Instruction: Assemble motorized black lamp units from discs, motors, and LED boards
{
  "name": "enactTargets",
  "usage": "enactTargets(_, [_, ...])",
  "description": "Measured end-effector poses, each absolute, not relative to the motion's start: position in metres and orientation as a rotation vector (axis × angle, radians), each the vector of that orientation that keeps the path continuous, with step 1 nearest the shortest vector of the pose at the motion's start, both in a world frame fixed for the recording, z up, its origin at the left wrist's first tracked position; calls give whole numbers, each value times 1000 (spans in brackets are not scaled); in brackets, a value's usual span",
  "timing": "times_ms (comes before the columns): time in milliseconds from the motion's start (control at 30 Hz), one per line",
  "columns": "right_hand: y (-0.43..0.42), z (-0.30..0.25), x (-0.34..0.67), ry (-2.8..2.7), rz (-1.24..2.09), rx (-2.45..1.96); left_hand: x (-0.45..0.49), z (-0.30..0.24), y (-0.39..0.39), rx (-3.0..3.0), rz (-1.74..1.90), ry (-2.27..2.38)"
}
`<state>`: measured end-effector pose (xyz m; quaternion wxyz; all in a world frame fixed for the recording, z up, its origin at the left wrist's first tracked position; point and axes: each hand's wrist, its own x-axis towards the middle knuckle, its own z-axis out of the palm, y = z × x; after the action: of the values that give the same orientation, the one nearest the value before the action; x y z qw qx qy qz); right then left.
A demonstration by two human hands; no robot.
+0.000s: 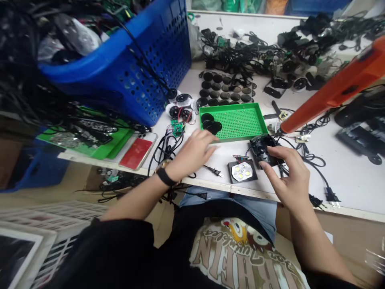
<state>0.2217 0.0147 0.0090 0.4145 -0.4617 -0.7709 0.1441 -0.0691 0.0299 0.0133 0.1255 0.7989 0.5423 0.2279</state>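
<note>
My right hand [290,172] grips the edge of a black plastic housing [261,151], thumb on the near side and fingers over the far side. Left of it, a black square part with a white LED panel [242,171] lies face up, a small circuit board [241,157] wired beside it. My left hand [197,152] is at the near left edge of a shallow green tray [240,121], thumb apart from the fingers; nothing shows in it. Several black discs [211,123] lie in the tray's left end. Below that hand, a black two-pin plug [214,171] rests on the table.
A blue perforated basket [120,76] heaped with cables stands at the left. An orange tool [333,90] slants in from the right. Rows of black round parts [225,88] and tangled cords [240,52] lie behind the tray. A red-and-white phone-like object [136,153] sits near the front edge.
</note>
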Motion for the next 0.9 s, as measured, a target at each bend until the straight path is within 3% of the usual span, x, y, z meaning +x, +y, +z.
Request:
enactTargets(300, [-7,-2,206,-1944,431,-1120,-99,2,145,2162,228,1613])
enactTargets(900, [-23,-6,204,-1961,498,-1093,-94,9,153,1920,93,1641])
